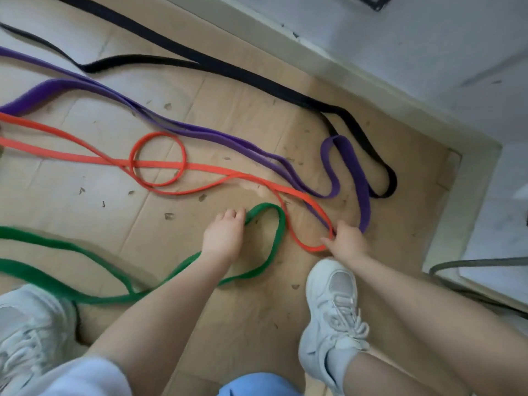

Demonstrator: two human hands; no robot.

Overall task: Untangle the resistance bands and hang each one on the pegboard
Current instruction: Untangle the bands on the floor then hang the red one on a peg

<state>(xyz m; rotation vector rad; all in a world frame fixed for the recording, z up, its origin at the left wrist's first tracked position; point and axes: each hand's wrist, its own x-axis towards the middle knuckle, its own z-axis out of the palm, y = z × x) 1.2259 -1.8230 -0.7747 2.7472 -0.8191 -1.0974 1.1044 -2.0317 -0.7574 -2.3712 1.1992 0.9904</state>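
Both hands are down on the floor right now. The right hand (347,238) has its fingers curled around the near end of the orange band (200,166), pinching it right where the loop turns back on itself, and the end of the purple band (234,141) sits just behind those same knuckles (can't tell if the fingers have hold of the purple one too, it's hidden behind the hand). The left hand (224,234) is palm down with fingers bent at the tips, touching the top of the green band (274,238) where it curves; looks more like resting or pressing on it than a real grab, but the fingertips are tucked under so I can't say for sure.

The bands themselves are all lying on flattened cardboard (177,212) covering the floor. Green makes a big loop between the two hands and then trails off to the left past a white sneaker (27,327). Orange runs long to the left edge and has a small round coil twisted in its middle, crossing over itself. Purple snakes above it, with a tall fold standing up on the right. The black band (228,70) is the farthest out, running along the white baseboard (328,67) and hooking around the purple fold. Another white sneaker (333,310) is planted just under the right forearm.
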